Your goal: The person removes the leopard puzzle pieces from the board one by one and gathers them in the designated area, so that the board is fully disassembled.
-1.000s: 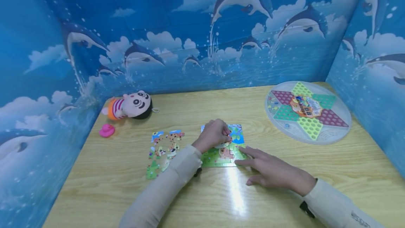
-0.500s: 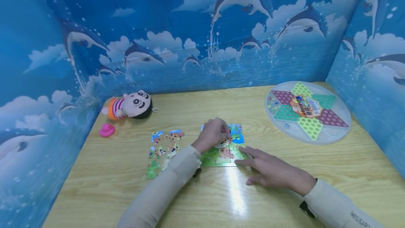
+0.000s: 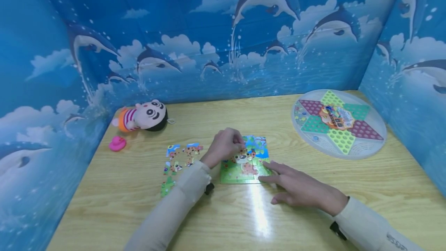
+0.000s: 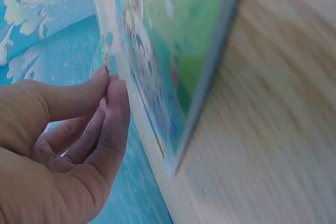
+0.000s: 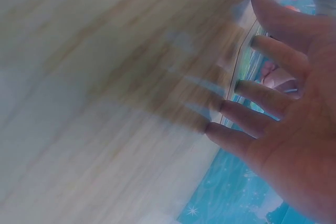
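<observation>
A jigsaw puzzle (image 3: 238,172) with a spotted animal on green ground lies in its board at the middle of the table. Over its upper left part is my left hand (image 3: 223,148), partly covering it. In the left wrist view, thumb and fingertips pinch a small puzzle piece (image 4: 103,52) seen nearly edge-on. My right hand (image 3: 296,185) has its fingers spread, with fingertips touching the puzzle's right edge; the thumb is held apart. Left of the board lie several loose puzzle pieces (image 3: 168,186), partly hidden by the left sleeve.
A round Chinese checkers board (image 3: 343,136) lies at the back right of the wooden table (image 3: 104,212). A plush doll (image 3: 144,116) and a pink rubber duck (image 3: 117,143) are at the back left. Dolphin-printed blue cloth (image 3: 195,69) encloses the back and sides.
My left hand has shifted left across the puzzle, uncovering the animal's face and more of the blue upper part. The right hand stays in place.
</observation>
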Available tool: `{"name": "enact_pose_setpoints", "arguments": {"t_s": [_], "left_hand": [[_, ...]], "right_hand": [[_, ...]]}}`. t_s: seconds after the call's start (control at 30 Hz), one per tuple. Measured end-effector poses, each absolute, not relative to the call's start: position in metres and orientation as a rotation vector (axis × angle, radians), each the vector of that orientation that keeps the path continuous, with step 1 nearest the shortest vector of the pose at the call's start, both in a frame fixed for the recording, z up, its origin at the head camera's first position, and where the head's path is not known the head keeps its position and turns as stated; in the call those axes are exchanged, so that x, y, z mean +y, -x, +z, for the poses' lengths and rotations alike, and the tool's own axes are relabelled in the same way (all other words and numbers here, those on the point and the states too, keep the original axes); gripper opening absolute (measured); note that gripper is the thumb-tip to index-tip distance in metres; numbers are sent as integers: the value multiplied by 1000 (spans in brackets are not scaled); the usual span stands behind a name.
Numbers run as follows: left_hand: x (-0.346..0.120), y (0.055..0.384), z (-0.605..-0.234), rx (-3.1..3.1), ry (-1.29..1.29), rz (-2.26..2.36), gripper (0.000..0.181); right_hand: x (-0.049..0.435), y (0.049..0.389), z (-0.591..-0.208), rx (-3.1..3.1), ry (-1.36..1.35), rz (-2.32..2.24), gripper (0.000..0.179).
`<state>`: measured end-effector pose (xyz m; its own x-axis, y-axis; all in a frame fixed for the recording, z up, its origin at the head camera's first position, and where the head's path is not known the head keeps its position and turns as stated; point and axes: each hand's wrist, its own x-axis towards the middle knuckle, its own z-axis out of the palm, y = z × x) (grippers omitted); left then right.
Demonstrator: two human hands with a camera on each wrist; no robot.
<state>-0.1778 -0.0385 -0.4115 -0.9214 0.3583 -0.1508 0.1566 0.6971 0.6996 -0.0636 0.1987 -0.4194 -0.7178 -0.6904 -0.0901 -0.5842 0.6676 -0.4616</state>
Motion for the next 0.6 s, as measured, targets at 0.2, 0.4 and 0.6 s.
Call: {"name": "enact_pose_setpoints", "arguments": {"t_s": [0.2,0.4,0.6], "left_hand": [[-65,180,-410,2622,-408,1040,8],[-91,182,-411,2648,-371,1015,9],[-113,181,-412,2670,-319,980,9]], "right_hand": [[198,63,-419,2628,1024,-601,62],[198,64,-418,2619,1014,-601,63],[198,63,-418,2614,1007,-607,63]]}}
